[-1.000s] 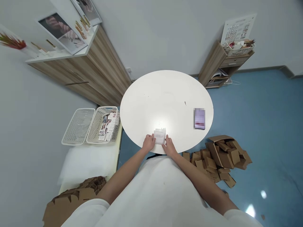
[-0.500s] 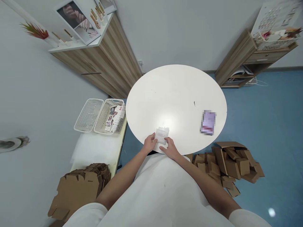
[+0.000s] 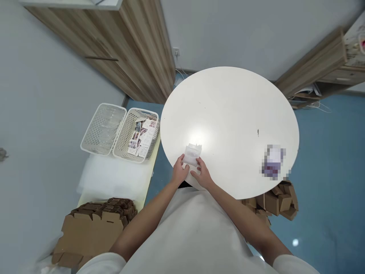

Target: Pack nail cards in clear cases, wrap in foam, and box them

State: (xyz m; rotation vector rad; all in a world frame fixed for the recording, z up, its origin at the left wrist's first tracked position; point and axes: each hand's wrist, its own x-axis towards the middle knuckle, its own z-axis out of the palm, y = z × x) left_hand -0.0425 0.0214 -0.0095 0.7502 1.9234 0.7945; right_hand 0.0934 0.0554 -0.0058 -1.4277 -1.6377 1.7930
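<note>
A small translucent white wrapped packet (image 3: pixel 192 154) lies at the near edge of the round white table (image 3: pixel 228 102). My left hand (image 3: pixel 180 171) touches its left side, thumb and fingers apart. At its lower right corner is my right hand (image 3: pixel 203 174), the fingers bent against the packet and the thumb held apart. Neither hand is closed round it. What is inside the packet is too small to tell.
A blurred purple-and-white item (image 3: pixel 273 161) lies on the table's right. To the left stand a basket of printed cards (image 3: pixel 136 133), another basket (image 3: pixel 104 129), translucent sheets (image 3: pixel 114 177) and flattened cardboard boxes (image 3: pixel 91 232). Folded cardboard boxes (image 3: pixel 273 201) lie at the right.
The view has tilted down and turned left, so the table appears larger and further right. Both hands remain at the packet, with little change in their hold.
</note>
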